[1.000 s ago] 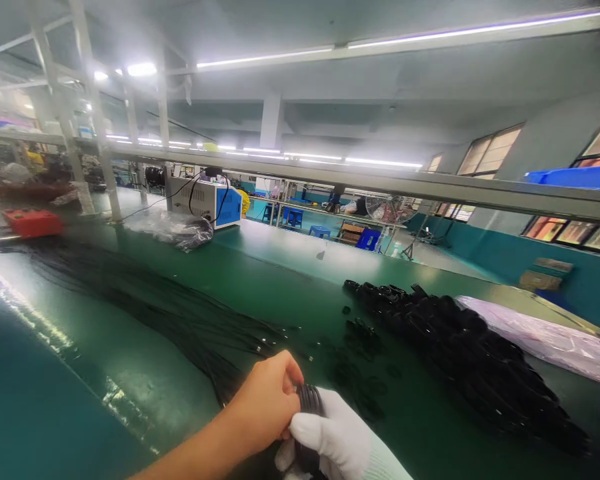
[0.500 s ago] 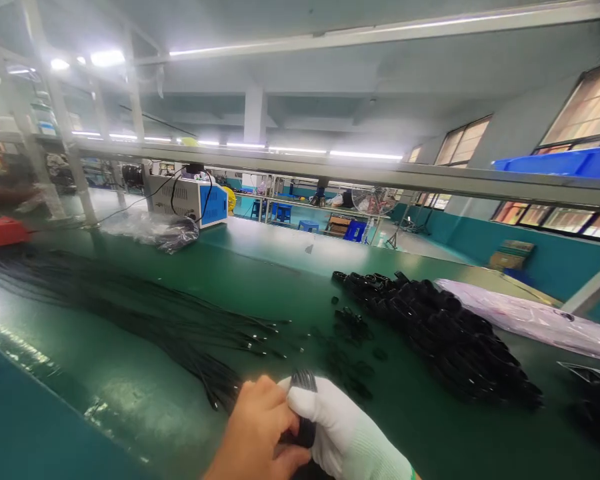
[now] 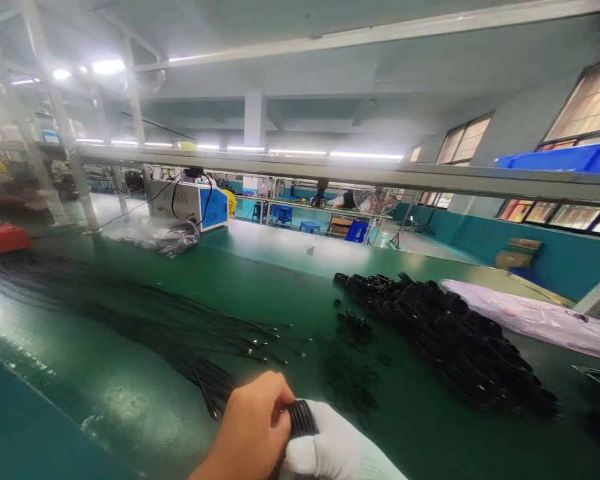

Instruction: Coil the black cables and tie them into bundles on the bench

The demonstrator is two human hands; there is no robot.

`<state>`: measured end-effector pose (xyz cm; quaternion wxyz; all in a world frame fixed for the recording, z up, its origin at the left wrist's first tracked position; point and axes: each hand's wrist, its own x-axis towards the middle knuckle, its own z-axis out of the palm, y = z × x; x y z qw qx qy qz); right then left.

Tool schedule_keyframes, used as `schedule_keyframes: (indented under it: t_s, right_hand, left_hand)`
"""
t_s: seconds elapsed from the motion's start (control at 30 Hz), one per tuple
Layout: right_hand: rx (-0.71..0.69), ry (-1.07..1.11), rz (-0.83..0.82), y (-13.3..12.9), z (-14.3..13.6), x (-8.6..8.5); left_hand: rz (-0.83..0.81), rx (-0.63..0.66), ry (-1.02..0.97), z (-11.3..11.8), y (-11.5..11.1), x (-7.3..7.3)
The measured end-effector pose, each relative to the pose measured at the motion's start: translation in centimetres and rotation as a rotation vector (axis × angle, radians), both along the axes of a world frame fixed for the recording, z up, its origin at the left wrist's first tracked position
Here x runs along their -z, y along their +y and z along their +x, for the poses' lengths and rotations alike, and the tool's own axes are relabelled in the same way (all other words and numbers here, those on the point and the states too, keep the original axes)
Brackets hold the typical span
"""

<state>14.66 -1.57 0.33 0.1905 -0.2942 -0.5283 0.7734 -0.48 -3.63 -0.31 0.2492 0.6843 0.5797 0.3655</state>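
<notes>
Coil (image 3: 303, 419): no readable text
Coil pile (image 3: 445, 340): no readable label or number
Cables (image 3: 130, 313): no lettering can be read
Machine (image 3: 185, 203): no brand or sign legible
Red box (image 3: 3, 239): blurred, nothing readable
Blue bin (image 3: 563, 159): no readable marking
Cartons (image 3: 519, 253): too small to read

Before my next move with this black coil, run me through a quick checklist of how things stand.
1. Black coil gripped by left hand and right hand: ok.
2. Visible loops side by side: ok.
3. Both hands gloved: not ok, left is bare.
4. Coil's ends secured: cannot tell, not visible.
5. Long cables apart from coil pile: ok.
</notes>
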Motion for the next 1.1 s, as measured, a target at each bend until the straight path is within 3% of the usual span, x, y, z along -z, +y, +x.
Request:
schedule_keyframes:
  t_s: [0.2, 0.33, 0.4, 0.53, 0.67, 0.83, 0.93, 1.1]
  right_hand:
    - [0.115, 0.017, -0.151, -0.4, -0.3, 0.9]
    - [0.167, 0.149, -0.238, -0.2, 0.3, 1.3]
    - [0.231, 0.2, -0.254, 0.4, 1.6, 0.6]
    - [0.535, 0.288, -0.185, 2.2, 5.6, -1.8]
    - [0.715, 0.289, -0.146, 3.1, 7.8, -3.0]
    - [0.745, 0.201, -0.084, 3.0, 7.3, -2.7]
    - [0.762, 0.151, -0.032, 2.9, 6.7, -2.6]
    - [0.796, 0.103, 0.036, 3.0, 5.2, -1.5]
  left_hand:
    - [-0.156, -0.016, -0.122, 0.5, 0.8, -0.5]
    - [-0.188, 0.076, -0.165, -0.3, 1.8, -1.3]
    - [-0.191, 0.078, -0.194, -1.3, 2.5, -1.9]
    - [-0.142, 0.036, -0.061, -2.4, 3.9, -2.4]
    - [-0.12, 0.214, 0.145, 0.2, 4.3, -1.2]
    - [-0.129, 0.403, 0.206, 4.7, 4.4, 1.8]
    - [-0.165, 0.375, 0.114, 5.1, 4.9, 2.2]
    - [-0.323, 0.389, -0.336, 4.3, 5.8, 1.7]
